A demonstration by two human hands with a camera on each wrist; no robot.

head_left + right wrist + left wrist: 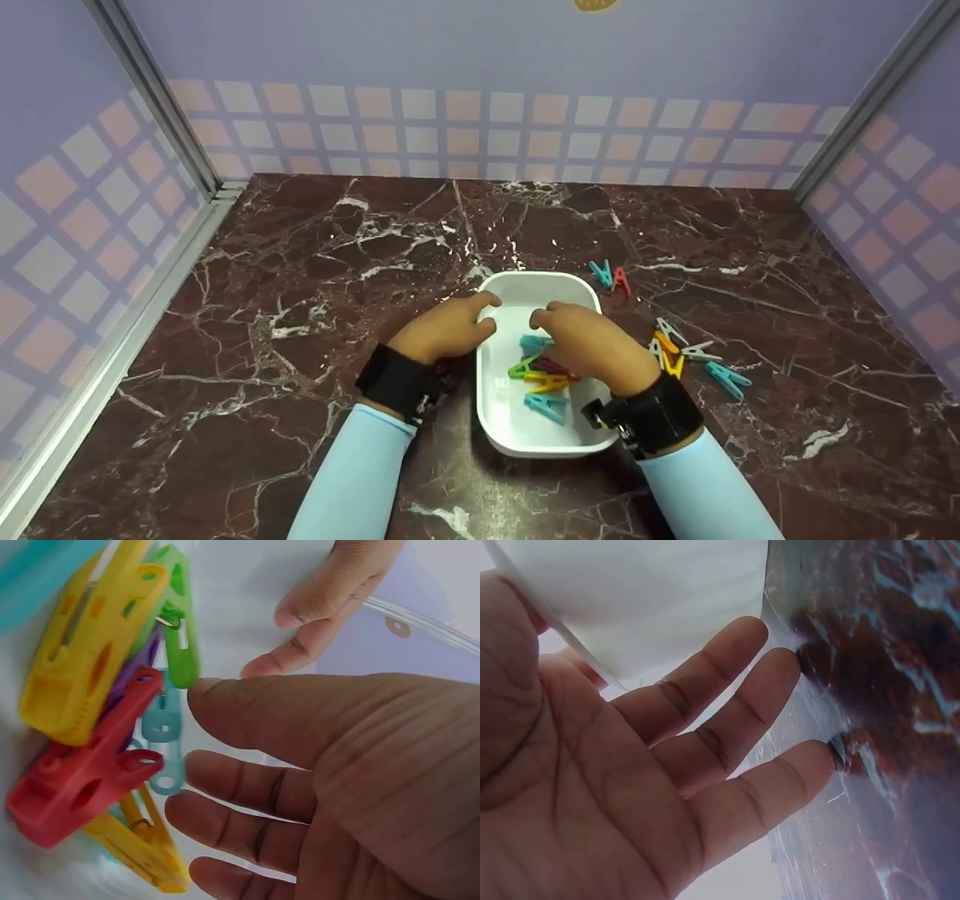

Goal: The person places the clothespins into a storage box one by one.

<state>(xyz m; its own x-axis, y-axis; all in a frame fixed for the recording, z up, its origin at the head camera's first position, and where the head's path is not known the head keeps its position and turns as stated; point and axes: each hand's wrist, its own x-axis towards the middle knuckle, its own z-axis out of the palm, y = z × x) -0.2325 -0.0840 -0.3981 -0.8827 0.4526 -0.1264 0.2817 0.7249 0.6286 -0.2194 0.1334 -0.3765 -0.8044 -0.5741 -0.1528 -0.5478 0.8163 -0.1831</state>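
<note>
A white rectangular tub (506, 424) stands before me with several plastic clothespins inside. My left hand (446, 328) rests over its left rim, thumb and index finger reaching inside. In the left wrist view the other three fingers (731, 701) extend loosely along the outer wall. Inside the tub, my right hand (592, 341) hovers by the pile, fingers spread and nothing between them. The right wrist view has its thumb tip at a green clothespin (180, 637) and its fingertips beside a teal one (163, 724). Red (82, 765) and yellow (90, 652) clothespins lie nearer the camera.
On the marbled table, right of the tub, lie more clothespins: a teal (602, 273) and a red one (621, 280) farther back, several white and yellow ones (665, 345), and another teal one (727, 379). Tiled-pattern panels (465, 135) enclose the back and sides.
</note>
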